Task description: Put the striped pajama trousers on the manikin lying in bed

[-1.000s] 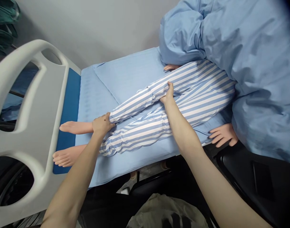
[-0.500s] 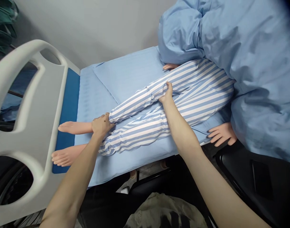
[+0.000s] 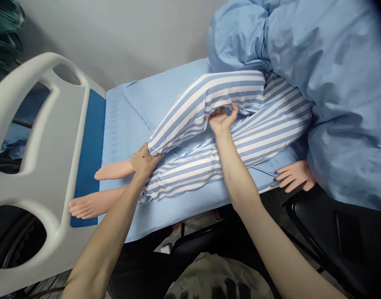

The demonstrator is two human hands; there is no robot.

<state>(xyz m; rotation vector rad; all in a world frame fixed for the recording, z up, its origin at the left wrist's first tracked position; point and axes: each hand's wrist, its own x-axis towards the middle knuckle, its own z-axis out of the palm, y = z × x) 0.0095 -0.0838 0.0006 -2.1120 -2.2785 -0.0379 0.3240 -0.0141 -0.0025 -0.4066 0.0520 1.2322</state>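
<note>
A manikin with smooth, plastic-looking feet lies on the bed in blue-and-white striped trousers [image 3: 277, 120]. My left hand [image 3: 144, 160] is closed around its far leg at the ankle, just above the foot [image 3: 114, 170]. My right hand [image 3: 223, 119] is under the bent knee [image 3: 213, 89] of that same leg, palm up, fingers behind the knee and thumb apart. The knee stands raised off the mattress. The near leg [image 3: 184, 178] lies flat, its foot [image 3: 90, 204] close to the footboard.
A pale footboard [image 3: 65, 137] with cut-out openings rises on the left. A light blue sheet [image 3: 165, 91] covers the bed against the grey wall. A bulky blue quilt [image 3: 342, 83] covers the upper body; a manikin hand [image 3: 296, 176] sticks out. A black chair [image 3: 340, 232] stands lower right.
The far knee has risen and bent, and its foot has slid right, away from the footboard. My left hand moved right with the ankle; my right hand turned palm up beneath the knee.
</note>
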